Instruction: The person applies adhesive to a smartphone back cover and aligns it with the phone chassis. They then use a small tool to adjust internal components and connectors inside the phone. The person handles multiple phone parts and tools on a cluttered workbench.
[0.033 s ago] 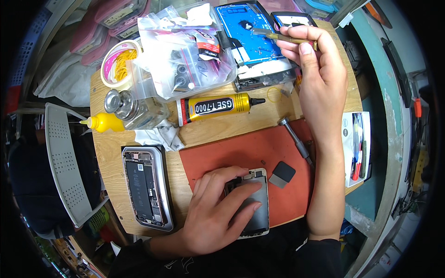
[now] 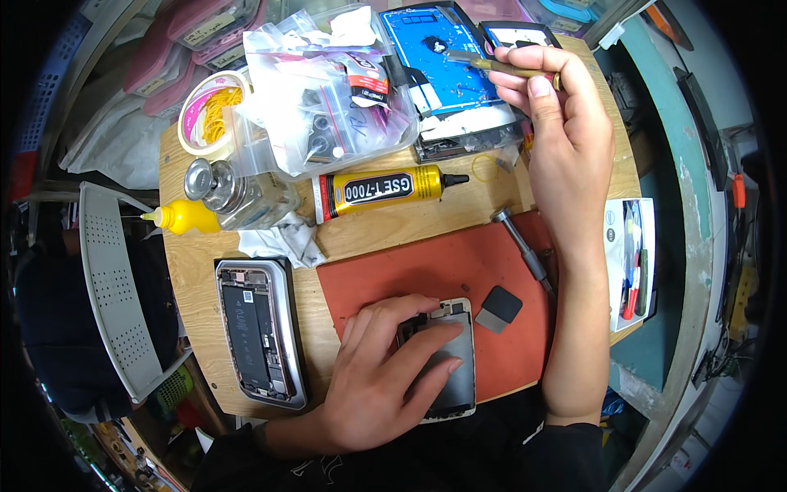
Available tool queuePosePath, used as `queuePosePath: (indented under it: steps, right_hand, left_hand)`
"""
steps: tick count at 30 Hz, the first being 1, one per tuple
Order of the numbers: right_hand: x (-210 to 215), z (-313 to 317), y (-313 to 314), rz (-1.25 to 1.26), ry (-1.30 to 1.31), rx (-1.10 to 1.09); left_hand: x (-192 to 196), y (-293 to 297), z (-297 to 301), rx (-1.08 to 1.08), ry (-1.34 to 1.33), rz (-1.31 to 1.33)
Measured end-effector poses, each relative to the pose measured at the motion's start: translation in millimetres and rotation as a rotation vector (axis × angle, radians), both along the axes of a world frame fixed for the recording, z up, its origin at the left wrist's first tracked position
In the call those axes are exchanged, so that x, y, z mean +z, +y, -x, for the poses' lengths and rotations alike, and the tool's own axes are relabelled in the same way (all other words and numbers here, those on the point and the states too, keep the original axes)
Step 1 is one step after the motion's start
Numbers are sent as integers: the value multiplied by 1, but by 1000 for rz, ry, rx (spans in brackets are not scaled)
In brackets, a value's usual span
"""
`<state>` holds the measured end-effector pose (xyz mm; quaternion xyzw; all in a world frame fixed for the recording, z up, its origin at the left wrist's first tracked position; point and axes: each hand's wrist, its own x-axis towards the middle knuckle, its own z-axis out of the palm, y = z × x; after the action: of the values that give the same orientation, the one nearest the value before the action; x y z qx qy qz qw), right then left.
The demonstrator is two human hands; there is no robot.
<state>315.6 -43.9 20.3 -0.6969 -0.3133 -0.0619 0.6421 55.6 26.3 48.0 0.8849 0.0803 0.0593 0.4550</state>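
Phone part [image 2: 447, 361] on red mat [image 2: 426, 275], pressed flat under left hand [image 2: 385, 377]. Right hand [image 2: 557, 123] up past mat's far edge, pinching thin brass tool [image 2: 492, 64]. Best to keep part still, bring tip down slowly.

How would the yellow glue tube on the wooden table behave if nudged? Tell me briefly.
The yellow glue tube lies on its side on the wooden table, so it would probably roll. It looks plump, likely soft and denting under pressure. Its narrow black nozzle might make it curve rather than roll straight.
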Motion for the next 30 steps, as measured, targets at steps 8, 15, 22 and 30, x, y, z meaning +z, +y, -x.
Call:
queuePosePath:
  steps: [8, 15, 22, 30]
  right_hand:
    - [-2, -2, 2, 9, -20, 63]
    - [-4, -6, 9, -32, 52, 142]
    - [-6, -9, 11, -40, 62, 178]
    - [-3, -12, 12, -2, 65, 207]
  left_hand:
    - [1, 0, 0, -13, 6, 2]
    - [0, 1, 1, -38, -11, -15]
    - [1, 1, 1, -41, 4, -11]
    - [1, 0, 0, -45, -7, -36]
